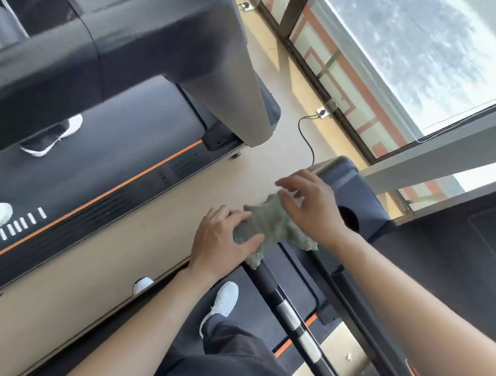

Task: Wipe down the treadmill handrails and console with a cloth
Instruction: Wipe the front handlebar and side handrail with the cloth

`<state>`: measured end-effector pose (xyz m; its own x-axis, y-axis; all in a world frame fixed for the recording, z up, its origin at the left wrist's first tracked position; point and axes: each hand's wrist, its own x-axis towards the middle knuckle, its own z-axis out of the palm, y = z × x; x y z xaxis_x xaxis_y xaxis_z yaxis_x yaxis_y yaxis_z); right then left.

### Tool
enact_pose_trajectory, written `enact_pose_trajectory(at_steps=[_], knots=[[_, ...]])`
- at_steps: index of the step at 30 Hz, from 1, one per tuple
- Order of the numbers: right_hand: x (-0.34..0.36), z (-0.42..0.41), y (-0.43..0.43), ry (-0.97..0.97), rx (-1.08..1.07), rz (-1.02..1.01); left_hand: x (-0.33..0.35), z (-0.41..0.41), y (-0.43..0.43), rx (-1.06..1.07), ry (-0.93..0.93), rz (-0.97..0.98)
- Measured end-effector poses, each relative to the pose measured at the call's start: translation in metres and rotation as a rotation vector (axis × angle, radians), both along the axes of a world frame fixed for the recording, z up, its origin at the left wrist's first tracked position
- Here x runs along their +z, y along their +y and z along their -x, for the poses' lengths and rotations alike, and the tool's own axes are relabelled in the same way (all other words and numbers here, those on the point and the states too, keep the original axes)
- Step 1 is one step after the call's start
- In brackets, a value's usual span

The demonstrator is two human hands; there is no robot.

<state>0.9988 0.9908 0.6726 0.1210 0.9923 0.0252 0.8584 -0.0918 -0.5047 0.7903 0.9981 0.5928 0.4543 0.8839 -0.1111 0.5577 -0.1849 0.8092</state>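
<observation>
With our left hand (222,242) clamped on the cloth (270,225) over the handrail (283,303) and our right hand (309,202) spread above, we should wrap snugly and slide steadily.

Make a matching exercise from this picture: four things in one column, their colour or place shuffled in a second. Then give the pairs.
Column one:
1 cloth
2 handrail
3 shoe
4 cable

Column two:
A white
B thin and black, on the floor by the window
C grey-green, gripped by the left hand
D black with silver bands

Pairs: 1-C, 2-D, 3-A, 4-B
</observation>
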Motion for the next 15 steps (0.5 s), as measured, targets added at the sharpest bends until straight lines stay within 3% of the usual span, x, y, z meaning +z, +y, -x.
enact_pose_trajectory(at_steps=[3,8,15], knots=[[-0.016,-0.006,-0.007,-0.210,0.382,0.294,0.002,-0.007,0.006,-0.089,0.001,0.220],[-0.007,-0.028,0.031,-0.270,0.428,0.641,-0.004,-0.012,0.032,-0.190,-0.001,0.447],[-0.010,-0.029,0.094,-0.294,0.484,1.145,-0.021,-0.010,0.049,-0.331,-0.053,0.619]])
